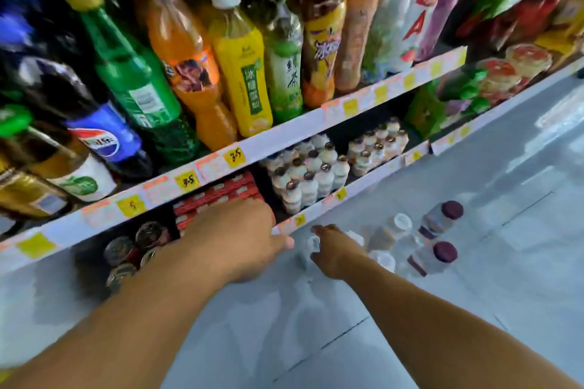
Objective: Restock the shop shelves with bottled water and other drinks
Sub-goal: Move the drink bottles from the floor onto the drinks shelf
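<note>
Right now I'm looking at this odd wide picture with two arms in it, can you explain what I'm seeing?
There is no machine: a camera worn on a person's head looks down at their own bare arms in a shop aisle. The left hand reaches toward the bottom shelf edge. The right hand reaches down to a white-capped bottle standing on the floor; blur hides whether it grips it. More bottles stand beside it, two with purple caps. Soft drinks fill the upper shelf.

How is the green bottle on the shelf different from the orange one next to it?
The green bottle has a yellow cap and a green label; the orange bottle holds orange drink and has a label with a dark fruit picture. The green one stands to the left of the orange one. Both are tall plastic bottles standing side by side on the same shelf.
</note>
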Motion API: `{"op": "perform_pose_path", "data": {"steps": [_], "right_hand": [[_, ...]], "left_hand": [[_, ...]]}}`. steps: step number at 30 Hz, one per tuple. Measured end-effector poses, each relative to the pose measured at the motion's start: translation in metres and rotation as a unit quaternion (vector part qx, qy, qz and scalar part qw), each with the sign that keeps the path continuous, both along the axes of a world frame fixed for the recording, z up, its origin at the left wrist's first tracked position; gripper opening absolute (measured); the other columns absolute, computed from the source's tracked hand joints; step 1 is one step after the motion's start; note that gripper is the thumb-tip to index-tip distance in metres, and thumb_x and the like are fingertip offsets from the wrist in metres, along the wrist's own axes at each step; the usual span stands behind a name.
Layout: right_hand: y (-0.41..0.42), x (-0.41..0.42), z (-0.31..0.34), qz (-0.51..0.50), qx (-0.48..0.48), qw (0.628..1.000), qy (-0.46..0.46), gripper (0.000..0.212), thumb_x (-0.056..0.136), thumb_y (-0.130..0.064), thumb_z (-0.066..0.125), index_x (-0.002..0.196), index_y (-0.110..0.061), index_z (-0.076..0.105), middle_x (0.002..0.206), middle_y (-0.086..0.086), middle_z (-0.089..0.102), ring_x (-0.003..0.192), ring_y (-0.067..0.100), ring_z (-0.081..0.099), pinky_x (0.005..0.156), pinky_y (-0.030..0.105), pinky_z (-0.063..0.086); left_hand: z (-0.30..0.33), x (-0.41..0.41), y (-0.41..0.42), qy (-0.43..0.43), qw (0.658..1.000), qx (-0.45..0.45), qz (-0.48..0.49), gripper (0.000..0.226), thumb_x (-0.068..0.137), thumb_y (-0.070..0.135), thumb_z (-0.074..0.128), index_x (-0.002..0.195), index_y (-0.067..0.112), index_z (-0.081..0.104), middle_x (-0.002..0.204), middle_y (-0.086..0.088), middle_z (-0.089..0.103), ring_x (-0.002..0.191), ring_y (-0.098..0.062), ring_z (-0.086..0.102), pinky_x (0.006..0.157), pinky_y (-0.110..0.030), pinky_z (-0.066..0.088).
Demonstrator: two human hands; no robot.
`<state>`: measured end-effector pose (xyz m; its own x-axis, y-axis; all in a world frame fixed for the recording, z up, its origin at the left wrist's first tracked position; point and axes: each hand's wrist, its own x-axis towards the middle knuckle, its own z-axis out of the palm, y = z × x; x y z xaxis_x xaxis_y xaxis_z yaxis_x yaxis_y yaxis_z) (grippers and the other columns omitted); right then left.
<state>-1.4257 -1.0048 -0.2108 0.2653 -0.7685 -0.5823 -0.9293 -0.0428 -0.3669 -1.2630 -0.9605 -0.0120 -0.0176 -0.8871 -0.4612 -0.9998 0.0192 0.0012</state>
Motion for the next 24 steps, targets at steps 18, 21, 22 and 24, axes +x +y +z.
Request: {"op": "perform_pose_path", "data": {"steps": [18, 21, 22, 24], "right_hand": [[-0.014, -0.007, -0.009, -0.030, -0.073, 0.996, -0.046, 0.051, 0.085, -0.040, 0.067, 0.133, -0.026, 0.055, 0.123, 0.005, 0.058, 0.110, 0.030, 0.061, 0.087, 0.036, 0.051], [-0.028, -0.012, 0.046, -0.036, -0.098, 0.989, -0.107, 0.033, 0.076, -0.044, 0.072, 0.104, -0.028, 0.064, 0.105, 0.000, 0.070, 0.097, 0.025, 0.066, 0.081, 0.037, 0.056], [-0.033, -0.013, 0.068, -0.031, -0.103, 0.986, -0.129, 0.028, 0.074, -0.044, 0.073, 0.095, -0.029, 0.062, 0.098, -0.004, 0.072, 0.092, 0.021, 0.067, 0.079, 0.038, 0.057], [-0.040, -0.015, 0.116, -0.025, -0.115, 0.976, -0.181, 0.023, 0.073, -0.043, 0.075, 0.088, -0.030, 0.063, 0.087, -0.011, 0.072, 0.082, 0.012, 0.068, 0.074, 0.038, 0.059]], "left_hand": [[-0.081, -0.007, -0.007, 0.037, 0.997, 0.061, 0.041, 0.036, 0.090, 0.056, 0.055, 0.098, 0.022, 0.059, 0.102, -0.004, 0.064, 0.094, -0.026, 0.061, 0.073, -0.035, 0.048], [-0.070, -0.004, -0.011, 0.072, 0.995, 0.030, 0.055, 0.026, 0.091, 0.050, 0.057, 0.088, 0.025, 0.055, 0.092, 0.001, 0.061, 0.083, -0.022, 0.058, 0.066, -0.035, 0.045], [-0.063, -0.003, -0.013, 0.094, 0.994, 0.015, 0.060, 0.024, 0.090, 0.049, 0.059, 0.097, 0.026, 0.057, 0.100, 0.003, 0.063, 0.089, -0.022, 0.059, 0.072, -0.037, 0.049], [-0.043, -0.004, -0.018, 0.155, 0.985, -0.007, 0.079, 0.034, 0.087, 0.045, 0.066, 0.117, 0.031, 0.058, 0.118, 0.010, 0.063, 0.102, -0.020, 0.061, 0.084, -0.037, 0.051]]}}
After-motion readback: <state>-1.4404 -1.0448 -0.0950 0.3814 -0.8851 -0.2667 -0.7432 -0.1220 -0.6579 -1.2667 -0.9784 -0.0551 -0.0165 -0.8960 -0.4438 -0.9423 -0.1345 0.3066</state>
